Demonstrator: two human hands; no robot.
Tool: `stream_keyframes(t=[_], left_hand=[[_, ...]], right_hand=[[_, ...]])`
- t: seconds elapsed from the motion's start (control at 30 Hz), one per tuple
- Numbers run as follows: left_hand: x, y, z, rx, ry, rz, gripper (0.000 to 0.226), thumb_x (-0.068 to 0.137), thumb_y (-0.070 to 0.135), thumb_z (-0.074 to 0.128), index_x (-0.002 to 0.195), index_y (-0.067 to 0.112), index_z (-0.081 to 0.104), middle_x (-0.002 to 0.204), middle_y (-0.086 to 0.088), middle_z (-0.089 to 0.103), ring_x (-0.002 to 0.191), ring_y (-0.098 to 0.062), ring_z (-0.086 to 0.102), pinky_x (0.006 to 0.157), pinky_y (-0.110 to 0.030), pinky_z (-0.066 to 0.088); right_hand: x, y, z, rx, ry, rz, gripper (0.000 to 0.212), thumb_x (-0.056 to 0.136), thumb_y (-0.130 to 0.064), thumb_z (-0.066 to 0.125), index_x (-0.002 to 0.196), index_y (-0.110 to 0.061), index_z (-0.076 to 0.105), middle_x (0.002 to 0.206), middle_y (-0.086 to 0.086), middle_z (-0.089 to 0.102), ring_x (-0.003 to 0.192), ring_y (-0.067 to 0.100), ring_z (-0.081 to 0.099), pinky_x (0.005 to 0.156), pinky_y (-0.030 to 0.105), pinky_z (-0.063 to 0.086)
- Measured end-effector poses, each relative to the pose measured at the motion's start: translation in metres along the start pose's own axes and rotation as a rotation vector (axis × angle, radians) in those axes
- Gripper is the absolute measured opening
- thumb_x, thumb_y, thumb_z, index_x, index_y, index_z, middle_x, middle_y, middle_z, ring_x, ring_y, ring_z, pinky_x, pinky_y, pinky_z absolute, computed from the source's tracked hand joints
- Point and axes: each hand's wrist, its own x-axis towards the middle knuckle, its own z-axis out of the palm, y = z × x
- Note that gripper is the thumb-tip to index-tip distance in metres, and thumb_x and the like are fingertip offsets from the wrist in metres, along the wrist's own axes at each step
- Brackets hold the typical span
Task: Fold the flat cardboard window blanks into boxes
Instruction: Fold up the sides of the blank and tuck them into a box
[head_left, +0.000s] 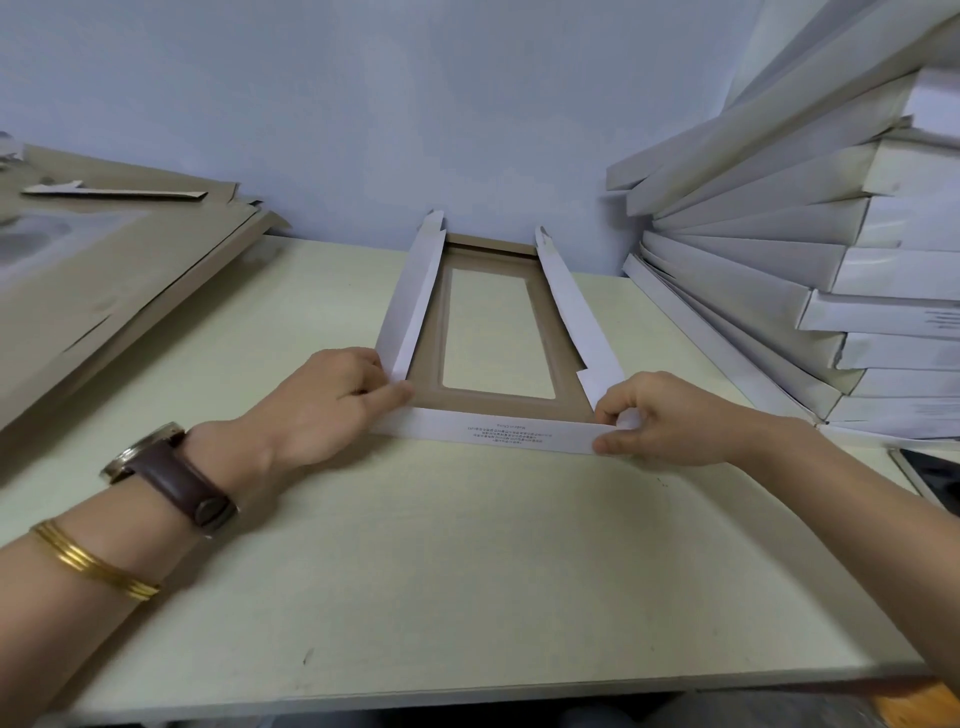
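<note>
The left hand (332, 405) pinches the near left corner of the window blank (493, 406) with curled fingers. The right hand (670, 421) pinches the near right corner, at the end of the printed front flap (493, 434). The blank lies in the middle of the pale table (467, 571), its long side flaps standing up. Folded white boxes (831, 260) are piled on the right.

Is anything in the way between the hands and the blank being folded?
Nothing visible. The left hand grips the blank at its near-left corner, and the right hand pinches its near-right corner.
</note>
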Motion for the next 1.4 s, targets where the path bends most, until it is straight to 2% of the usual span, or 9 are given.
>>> stream_keyframes(t=[0.1, 0.2, 0.33, 0.6, 0.8, 0.93, 1.07, 1.27, 1.4], left_hand=[[0.009, 0.003, -0.003, -0.022, -0.012, -0.115, 0.049, 0.099, 0.042, 0.041, 0.072, 0.006, 0.061, 0.071, -0.002, 0.056, 0.066, -0.017, 0.049, 0.06, -0.029, 0.035], [0.022, 0.004, -0.004, 0.059, -0.081, -0.116, 0.034, 0.097, 0.027, 0.049, 0.073, 0.007, 0.059, 0.07, -0.002, 0.056, 0.069, -0.02, 0.048, 0.061, -0.029, 0.035], [0.038, 0.007, -0.004, 0.153, -0.085, -0.145, 0.01, 0.085, 0.018, 0.066, 0.075, 0.017, 0.062, 0.077, 0.004, 0.06, 0.072, -0.014, 0.054, 0.056, -0.023, 0.037], [0.06, 0.01, 0.0, 0.323, -0.114, -0.222, 0.014, 0.073, 0.013, 0.068, 0.066, 0.021, 0.059, 0.073, 0.001, 0.061, 0.072, -0.022, 0.061, 0.05, -0.022, 0.038], [0.067, 0.013, 0.002, 0.341, -0.109, -0.28, 0.011, 0.07, 0.015, 0.067, 0.081, 0.017, 0.064, 0.084, -0.002, 0.061, 0.078, -0.024, 0.062, 0.057, -0.024, 0.043], [0.07, 0.016, 0.002, 0.348, -0.107, -0.316, 0.015, 0.068, 0.015, 0.065, 0.083, 0.015, 0.062, 0.083, -0.004, 0.061, 0.077, -0.025, 0.061, 0.06, -0.027, 0.046], [0.071, 0.021, 0.005, 0.407, -0.094, -0.323, 0.015, 0.068, 0.015, 0.065, 0.081, 0.015, 0.057, 0.081, -0.004, 0.056, 0.07, -0.022, 0.057, 0.055, -0.025, 0.04], [0.066, 0.027, 0.014, 0.574, -0.049, -0.265, 0.028, 0.076, 0.025, 0.064, 0.069, 0.017, 0.038, 0.073, -0.001, 0.044, 0.059, -0.016, 0.041, 0.05, -0.026, 0.03], [0.066, 0.024, 0.011, 0.537, -0.08, -0.233, 0.014, 0.08, 0.02, 0.055, 0.076, 0.018, 0.041, 0.075, -0.001, 0.044, 0.066, -0.022, 0.045, 0.053, -0.028, 0.03]], right_hand=[[0.0, -0.005, 0.005, -0.011, -0.042, -0.05, 0.011, 0.092, -0.013, 0.058, 0.087, -0.004, 0.061, 0.081, 0.007, 0.059, 0.066, 0.005, 0.05, 0.057, 0.016, 0.036], [0.0, -0.009, 0.006, -0.035, -0.063, -0.07, 0.009, 0.094, -0.01, 0.053, 0.086, -0.01, 0.057, 0.078, -0.006, 0.051, 0.067, -0.003, 0.045, 0.059, 0.013, 0.033], [0.001, -0.01, 0.003, -0.063, -0.087, -0.07, 0.01, 0.095, -0.012, 0.053, 0.088, -0.018, 0.058, 0.084, -0.007, 0.054, 0.071, 0.001, 0.046, 0.06, 0.014, 0.033], [0.001, -0.013, 0.002, -0.064, -0.101, -0.082, 0.022, 0.095, -0.013, 0.054, 0.082, -0.031, 0.053, 0.08, -0.012, 0.052, 0.072, -0.002, 0.047, 0.061, 0.013, 0.033], [0.003, -0.012, 0.002, -0.079, -0.098, -0.082, 0.009, 0.094, -0.013, 0.054, 0.092, -0.018, 0.061, 0.086, -0.008, 0.056, 0.075, 0.004, 0.047, 0.062, 0.013, 0.034], [0.001, -0.012, 0.002, -0.047, -0.093, -0.083, 0.014, 0.094, -0.013, 0.054, 0.09, -0.025, 0.06, 0.085, -0.013, 0.056, 0.076, -0.001, 0.049, 0.062, 0.013, 0.034], [0.002, -0.011, 0.003, -0.057, -0.089, -0.067, 0.012, 0.094, -0.013, 0.054, 0.099, -0.015, 0.064, 0.093, -0.003, 0.061, 0.084, 0.013, 0.052, 0.066, 0.019, 0.037], [0.001, -0.012, 0.003, -0.048, -0.075, -0.069, 0.01, 0.094, -0.012, 0.055, 0.093, -0.016, 0.064, 0.087, -0.004, 0.059, 0.072, 0.002, 0.048, 0.06, 0.012, 0.034], [0.001, -0.012, 0.003, -0.045, -0.064, -0.068, 0.011, 0.094, -0.012, 0.055, 0.096, -0.014, 0.065, 0.091, 0.0, 0.061, 0.081, 0.011, 0.051, 0.064, 0.014, 0.035]])
